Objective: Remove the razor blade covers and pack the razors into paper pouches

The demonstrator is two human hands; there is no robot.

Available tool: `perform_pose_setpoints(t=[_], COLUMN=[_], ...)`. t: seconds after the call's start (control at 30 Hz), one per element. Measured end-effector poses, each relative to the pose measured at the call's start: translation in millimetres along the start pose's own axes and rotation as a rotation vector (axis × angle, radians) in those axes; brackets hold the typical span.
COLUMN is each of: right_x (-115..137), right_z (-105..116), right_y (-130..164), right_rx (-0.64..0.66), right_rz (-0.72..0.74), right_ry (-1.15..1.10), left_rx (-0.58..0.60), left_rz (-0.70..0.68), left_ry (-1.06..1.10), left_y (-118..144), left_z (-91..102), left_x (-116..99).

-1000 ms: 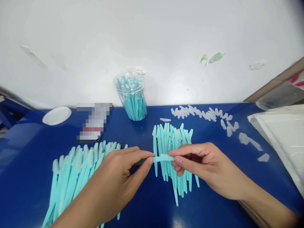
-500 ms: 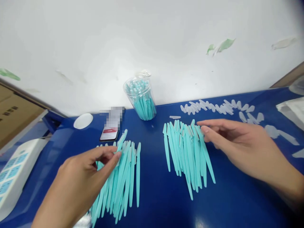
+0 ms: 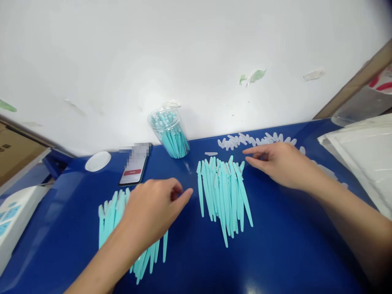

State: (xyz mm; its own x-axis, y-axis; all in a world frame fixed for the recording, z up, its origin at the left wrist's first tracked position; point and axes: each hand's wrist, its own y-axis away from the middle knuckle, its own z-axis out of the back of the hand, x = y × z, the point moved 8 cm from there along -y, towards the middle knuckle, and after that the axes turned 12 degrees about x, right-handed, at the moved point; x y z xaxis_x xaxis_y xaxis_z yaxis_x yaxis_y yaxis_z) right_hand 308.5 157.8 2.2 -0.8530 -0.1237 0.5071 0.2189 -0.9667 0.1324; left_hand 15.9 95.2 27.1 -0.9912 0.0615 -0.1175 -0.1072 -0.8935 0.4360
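We record the left turquoise pile (image 3: 112, 210) front-left of the clear tub (image 3: 174, 141), partly hidden by our left hand (image 3: 156, 204), thumb and forefinger parted. Front-right of the tub: right turquoise pile (image 3: 225, 196), then our right hand (image 3: 280, 163), likewise parted.

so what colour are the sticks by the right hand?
Sticks are light turquoise; the head view shows it best.

Left hand (image 3: 156, 202) unpinched, shifted rightward from left teal sticks (image 3: 113, 210) toward right bundle (image 3: 225, 196)
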Motion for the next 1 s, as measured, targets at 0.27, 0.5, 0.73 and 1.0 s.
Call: perform_pose_setpoints(t=[0.27,0.5,0.73,1.0], right_x=[79,92,71,53], right_z=[-19,-31,-10,-52], right_y=[-81,-101,-52,26], right_rx=[0.314,0.359,0.263,0.384], right_rz=[0.148,0.157,0.181,0.06], right_ry=[0.199,0.19,-0.127,-1.189], left_rx=[0.019,0.027,0.042,0.15], left_rz=[-0.09,-0.066,-0.144,-0.279], left_ry=[-0.032,0.058,0.248,0.773], left_y=[-47,-49,-39,-5], left_z=[-10.3,-10.4,2.6,-8.8], left_x=[-28,-15,-5,41])
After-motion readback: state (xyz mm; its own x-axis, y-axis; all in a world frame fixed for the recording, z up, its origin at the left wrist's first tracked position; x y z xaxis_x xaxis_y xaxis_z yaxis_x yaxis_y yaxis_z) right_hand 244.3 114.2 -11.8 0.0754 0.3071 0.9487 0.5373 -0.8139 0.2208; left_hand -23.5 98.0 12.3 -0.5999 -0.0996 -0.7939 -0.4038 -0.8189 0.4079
